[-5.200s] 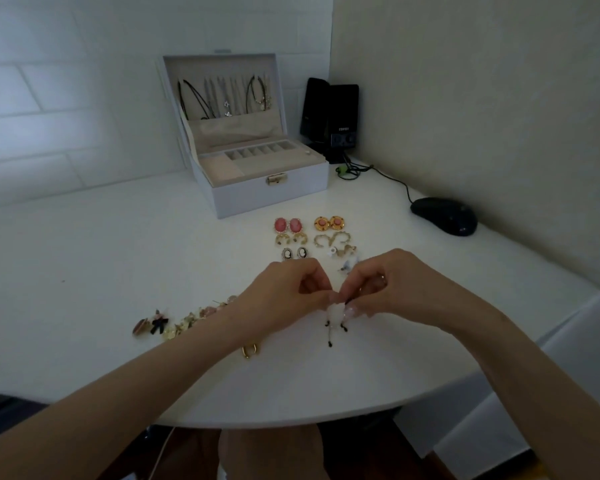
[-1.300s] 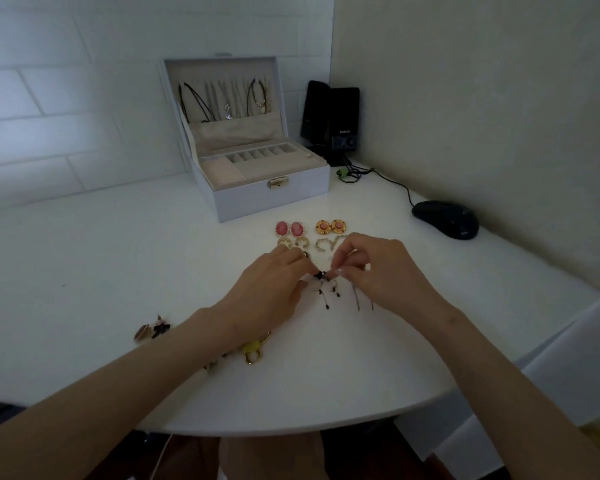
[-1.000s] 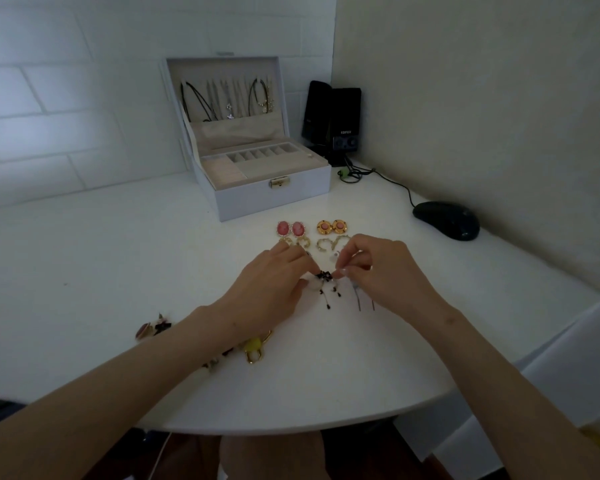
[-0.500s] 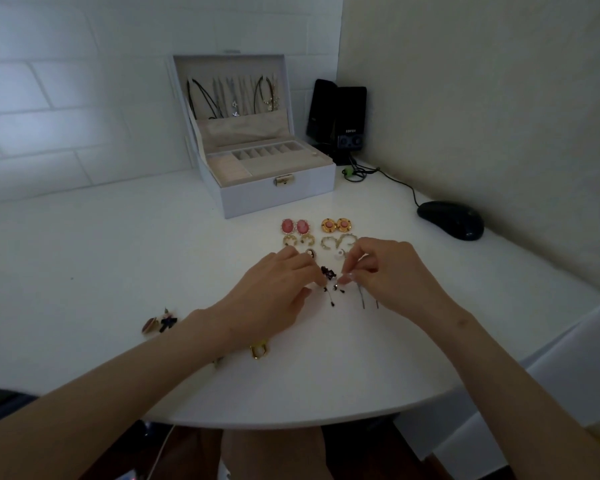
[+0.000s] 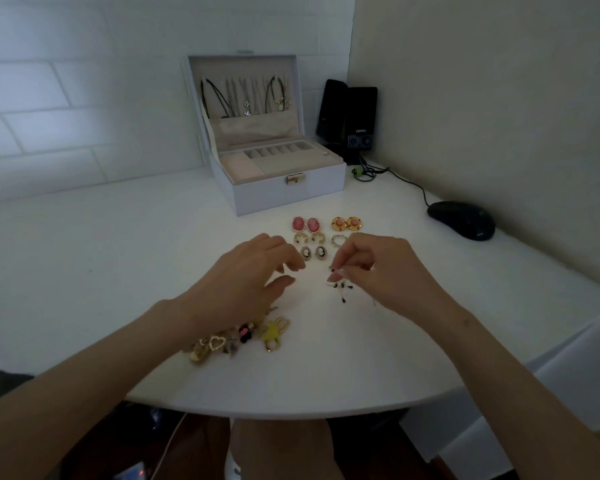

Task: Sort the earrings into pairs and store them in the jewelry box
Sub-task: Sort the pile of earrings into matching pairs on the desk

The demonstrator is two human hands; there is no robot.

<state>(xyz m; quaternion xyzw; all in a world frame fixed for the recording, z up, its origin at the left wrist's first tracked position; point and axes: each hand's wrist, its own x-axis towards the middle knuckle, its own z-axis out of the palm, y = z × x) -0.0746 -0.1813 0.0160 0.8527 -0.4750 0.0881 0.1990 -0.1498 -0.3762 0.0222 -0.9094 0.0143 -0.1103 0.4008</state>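
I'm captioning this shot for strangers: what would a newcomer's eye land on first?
Probably the two hands mid-frame: the right hand pinches a white tassel earring with black tips, while the left hand hovers open beside it. Behind them lie neat rows of paired earrings, the pink oval earrings brightest, before the open white jewelry box at the back.

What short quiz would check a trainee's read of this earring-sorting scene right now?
1. True or false: the jewelry box is closed.
2. What does the right hand pinch? A) black-tipped dangle earrings B) a pink oval earring C) the computer mouse
3. Fill in: the unsorted earring pile lies by the wrist of the ___ hand.
Key: 1 false, it stands open. 2 A. 3 left hand.
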